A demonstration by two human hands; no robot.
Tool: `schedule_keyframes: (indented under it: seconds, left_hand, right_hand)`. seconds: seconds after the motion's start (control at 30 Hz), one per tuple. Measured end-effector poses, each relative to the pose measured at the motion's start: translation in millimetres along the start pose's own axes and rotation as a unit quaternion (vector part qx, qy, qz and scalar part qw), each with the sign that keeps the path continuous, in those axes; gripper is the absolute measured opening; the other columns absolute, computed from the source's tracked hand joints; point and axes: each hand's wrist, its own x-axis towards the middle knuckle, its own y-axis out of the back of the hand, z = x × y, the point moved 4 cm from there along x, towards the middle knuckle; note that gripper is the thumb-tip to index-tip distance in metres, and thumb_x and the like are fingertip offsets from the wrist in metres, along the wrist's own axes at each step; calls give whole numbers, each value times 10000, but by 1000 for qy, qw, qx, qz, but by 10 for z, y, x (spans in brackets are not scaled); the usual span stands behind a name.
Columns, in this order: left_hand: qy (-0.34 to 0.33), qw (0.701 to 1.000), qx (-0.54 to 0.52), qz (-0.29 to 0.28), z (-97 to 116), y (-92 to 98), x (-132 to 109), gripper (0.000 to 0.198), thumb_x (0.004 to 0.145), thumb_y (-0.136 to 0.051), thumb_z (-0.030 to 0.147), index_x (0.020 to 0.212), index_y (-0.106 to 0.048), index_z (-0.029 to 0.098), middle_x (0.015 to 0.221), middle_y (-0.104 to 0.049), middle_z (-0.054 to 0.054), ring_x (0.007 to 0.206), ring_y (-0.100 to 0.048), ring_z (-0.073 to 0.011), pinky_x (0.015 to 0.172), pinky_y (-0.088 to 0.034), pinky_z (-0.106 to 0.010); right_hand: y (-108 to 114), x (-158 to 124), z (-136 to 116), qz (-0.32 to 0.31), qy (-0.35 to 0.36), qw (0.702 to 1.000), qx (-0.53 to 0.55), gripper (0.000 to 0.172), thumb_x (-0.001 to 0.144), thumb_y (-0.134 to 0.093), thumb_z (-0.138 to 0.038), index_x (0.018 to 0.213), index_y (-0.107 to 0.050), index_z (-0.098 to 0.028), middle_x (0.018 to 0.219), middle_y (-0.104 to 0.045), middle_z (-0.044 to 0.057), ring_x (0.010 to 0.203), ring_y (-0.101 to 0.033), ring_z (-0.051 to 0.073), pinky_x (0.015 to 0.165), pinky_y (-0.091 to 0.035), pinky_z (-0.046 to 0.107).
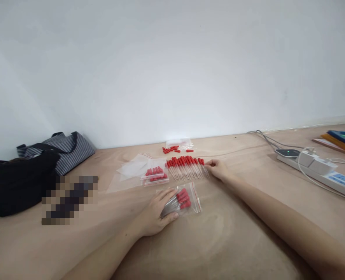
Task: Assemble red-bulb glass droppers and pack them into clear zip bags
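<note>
My left hand [157,214] lies around the lower end of a clear zip bag [195,198], fingers above and thumb below. Inside that bag are several glass droppers with red rubber bulbs [184,198]. Beyond it, a row of loose droppers [186,167] lies side by side, red bulbs toward the wall. At the row's right end my right hand [216,169] is closed, fingertips pinched at a dropper whose clear tube shows below them. Left of the row, filled zip bags [155,177] with red bulbs inside are stacked, beside flat empty bags [133,166].
Loose red bulbs [170,149] and a clear bag [179,144] lie near the wall. A black bag [20,186] and a striped bag [70,151] stand at left, near a blurred-out dark object [71,200]. On the right are a power strip [321,173], cables and stacked boards [340,142].
</note>
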Motion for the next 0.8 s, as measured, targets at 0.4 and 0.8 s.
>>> schedule_keyframes:
  seconds: [0.4, 0.8]
  left_hand:
    - [8, 1000, -1, -3, -3, -3, 1, 556, 813, -469, 412, 1316, -309, 234, 1383, -320, -64, 1260, -283, -252, 1030, -259, -449]
    - [4, 1000, 1, -1, 9, 1, -3, 559, 820, -453, 418, 1324, -287, 241, 1383, -321, -57, 1266, -269, -243, 1038, -235, -459]
  right_hand:
    - [-13, 647, -91, 47, -143, 984, -95, 195, 499, -718, -257, 596, -587, -148, 586, -584, 84, 672, -567, 228, 484, -353, 255]
    - [104, -53, -74, 32, -30, 979, 197, 281, 715, -520, -401, 896, -464, -194, 634, -575, -13, 458, -444, 75, 474, -374, 209]
